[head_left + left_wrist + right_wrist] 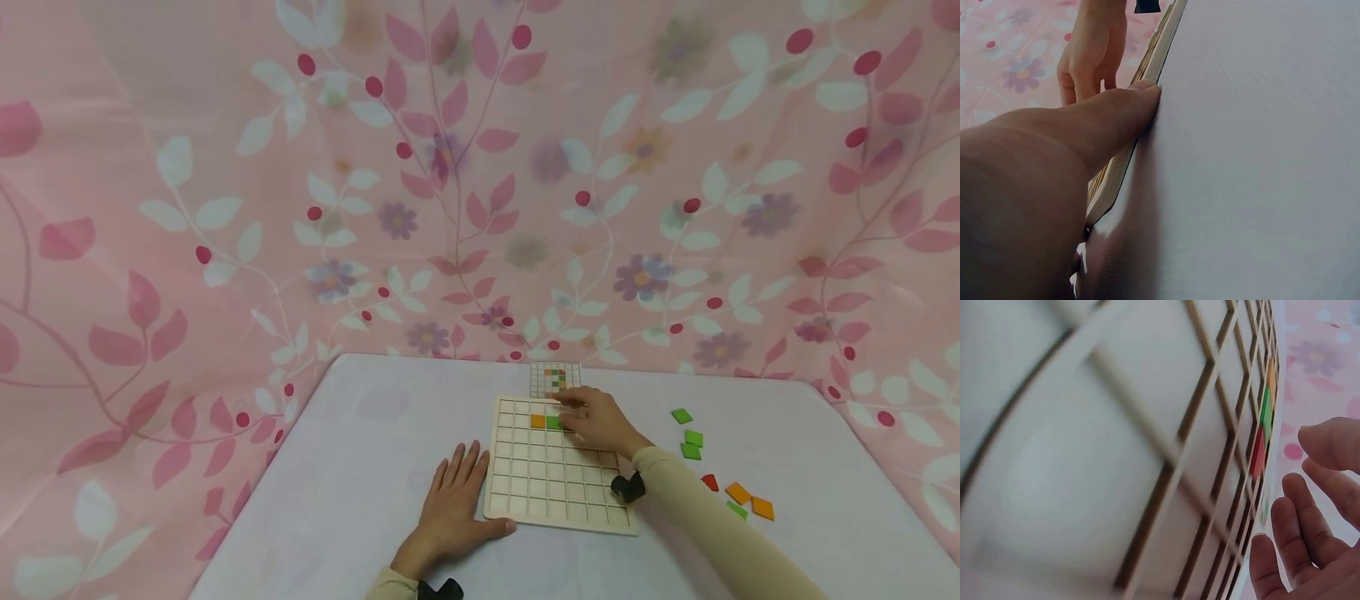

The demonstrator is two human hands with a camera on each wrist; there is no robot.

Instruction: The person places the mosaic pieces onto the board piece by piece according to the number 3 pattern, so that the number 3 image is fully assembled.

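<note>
Pale wooden grid board with square cells (551, 483) lies flat on white tabletop (375, 433), long axis running away from the person. Right hand (596, 421) sits over the board's far rows, fingers loosely bent and pointing toward the far edge; right-wrist view shows fingers (1300, 525) relaxed and apart, nothing pinched, so grip reads as released. Just left of those fingertips: orange square tile (537, 421) and green square tile (552, 422) seated side by side in one row; a red tile (1257, 453) next in line shows only in the wrist view, hidden under the hand from the head camera. Left hand (452, 504) lies flat on the table at the board's near-left corner, thumb (1125, 109) pressed against the board's edge, fingers straight, holding nothing. Small printed pattern card (556, 377) lies just beyond the board's far edge. Loose green, red and orange tiles (716, 467) lie right of the board, well apart from it, on the right arm's side, so right hand is the nearer one
</note>
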